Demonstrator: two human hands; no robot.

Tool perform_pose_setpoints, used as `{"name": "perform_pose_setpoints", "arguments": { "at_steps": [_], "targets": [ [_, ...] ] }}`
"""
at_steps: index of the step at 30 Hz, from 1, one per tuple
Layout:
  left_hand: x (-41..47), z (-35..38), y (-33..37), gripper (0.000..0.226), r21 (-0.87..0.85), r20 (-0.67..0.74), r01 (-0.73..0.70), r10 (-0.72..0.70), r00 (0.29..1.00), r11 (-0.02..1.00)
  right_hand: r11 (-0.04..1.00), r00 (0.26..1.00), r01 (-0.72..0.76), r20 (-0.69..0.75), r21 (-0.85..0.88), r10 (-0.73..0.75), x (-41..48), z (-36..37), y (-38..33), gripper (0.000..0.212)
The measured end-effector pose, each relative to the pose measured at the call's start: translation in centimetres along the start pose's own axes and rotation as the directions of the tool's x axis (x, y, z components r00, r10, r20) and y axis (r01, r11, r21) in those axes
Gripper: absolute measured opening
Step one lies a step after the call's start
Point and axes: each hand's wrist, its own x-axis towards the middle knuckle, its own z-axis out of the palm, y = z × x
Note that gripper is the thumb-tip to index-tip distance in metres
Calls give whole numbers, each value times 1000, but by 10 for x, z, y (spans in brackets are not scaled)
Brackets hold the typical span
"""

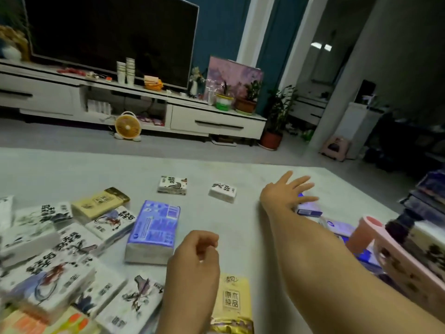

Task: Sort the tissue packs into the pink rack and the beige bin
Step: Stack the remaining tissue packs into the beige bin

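The right hand (286, 190), fingers spread, reaches over the small blue tissue pack (309, 211) lying crosswise on the tabletop (240, 213), nearer it than the loosely curled, empty left hand (195, 259), pink rack (397, 271) rightward.

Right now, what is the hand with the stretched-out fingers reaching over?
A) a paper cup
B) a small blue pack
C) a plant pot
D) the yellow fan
B: the right hand is stretched forward with its fingers spread just over a small blue pack lying on the grey surface.
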Motion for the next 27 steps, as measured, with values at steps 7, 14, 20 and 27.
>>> {"name": "perform_pose_setpoints", "arguments": {
  "at_steps": [7,14,20,27],
  "targets": [
    [6,6,-6,27,156,17,-12,10,1000,988,988,973,-131,180,-80,143,27,15,11,60],
    [-5,1,3,28,159,-22,-19,23,999,987,987,968,128,205,92,-145,-36,9,-34,52],
    [-10,-6,30,33,77,-17,-63,65,998,995,936,896,235,314,263,-313,-103,-16,-28,56],
    [-33,-31,69,8,-13,-117,56,-57,992,998,638,889,114,208,762,-407,-164,-78,34,62]
  ]
}}
